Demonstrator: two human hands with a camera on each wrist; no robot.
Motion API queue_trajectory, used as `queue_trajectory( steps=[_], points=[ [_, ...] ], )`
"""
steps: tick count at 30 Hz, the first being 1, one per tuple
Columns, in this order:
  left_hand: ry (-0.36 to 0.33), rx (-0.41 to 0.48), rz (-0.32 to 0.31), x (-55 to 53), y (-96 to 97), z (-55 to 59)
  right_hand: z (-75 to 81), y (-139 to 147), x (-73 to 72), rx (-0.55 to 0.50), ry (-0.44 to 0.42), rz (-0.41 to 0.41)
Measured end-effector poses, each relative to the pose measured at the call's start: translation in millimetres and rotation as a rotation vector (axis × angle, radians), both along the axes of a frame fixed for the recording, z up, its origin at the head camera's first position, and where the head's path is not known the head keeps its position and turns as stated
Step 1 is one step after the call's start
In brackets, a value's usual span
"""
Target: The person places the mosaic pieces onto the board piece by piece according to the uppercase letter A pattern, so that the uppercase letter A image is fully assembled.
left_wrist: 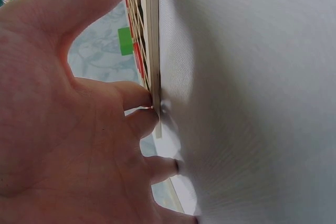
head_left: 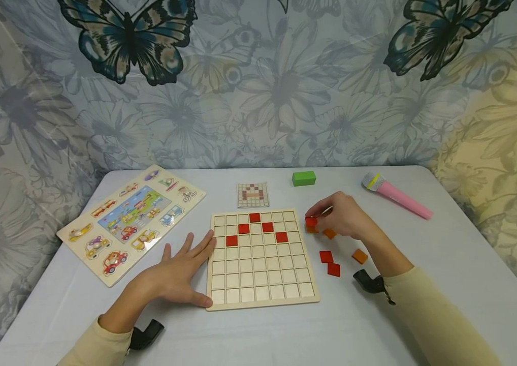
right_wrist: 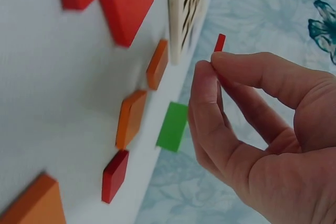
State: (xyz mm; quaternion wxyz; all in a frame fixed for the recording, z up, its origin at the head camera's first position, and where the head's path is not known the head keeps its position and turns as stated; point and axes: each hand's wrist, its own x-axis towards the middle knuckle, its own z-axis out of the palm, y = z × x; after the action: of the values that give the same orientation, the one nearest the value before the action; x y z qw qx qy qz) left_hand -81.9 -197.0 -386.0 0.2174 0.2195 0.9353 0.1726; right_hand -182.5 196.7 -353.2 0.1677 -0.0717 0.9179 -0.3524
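A wooden grid board lies on the table, with several red tiles set in its upper cells in a peaked pattern. My left hand rests along the board's left side, fingers spread; in the left wrist view its fingertips are right at the board's edge. To the right of the board, my right hand pinches a small red tile between thumb and fingertips, above the table. Under and near that hand lie orange tiles and a red tile. Two more red tiles lie closer to me.
Behind the board sits a small pattern card, with a green block to its right. A pink toy microphone lies at the far right. On the left is a vehicle picture puzzle. A single orange tile lies near the right wrist.
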Motion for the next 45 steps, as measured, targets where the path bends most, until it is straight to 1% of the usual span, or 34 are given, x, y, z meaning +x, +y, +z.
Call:
queue_trajectory(
  steps=[11,23,31,39,45],
  points=[
    [-0.005,0.001,0.002,0.2,-0.5,1.4,2.9,-19.8,13.0,0.0,0.051,0.08],
    [-0.008,-0.007,0.004,-0.5,-0.2,0.6,1.5,-39.5,20.5,-0.034,0.063,0.141],
    [-0.007,-0.005,0.001,-1.0,-0.8,-0.3,1.1,-50.7,24.1,-0.044,0.042,0.146],
    [-0.006,-0.008,-0.001,-1.6,-0.1,-1.2,-1.8,-54.9,26.7,-0.034,0.027,0.157],
    [-0.007,-0.006,0.006,-1.2,-0.2,-0.2,-2.8,-56.0,26.6,-0.022,0.027,0.187]
  ],
)
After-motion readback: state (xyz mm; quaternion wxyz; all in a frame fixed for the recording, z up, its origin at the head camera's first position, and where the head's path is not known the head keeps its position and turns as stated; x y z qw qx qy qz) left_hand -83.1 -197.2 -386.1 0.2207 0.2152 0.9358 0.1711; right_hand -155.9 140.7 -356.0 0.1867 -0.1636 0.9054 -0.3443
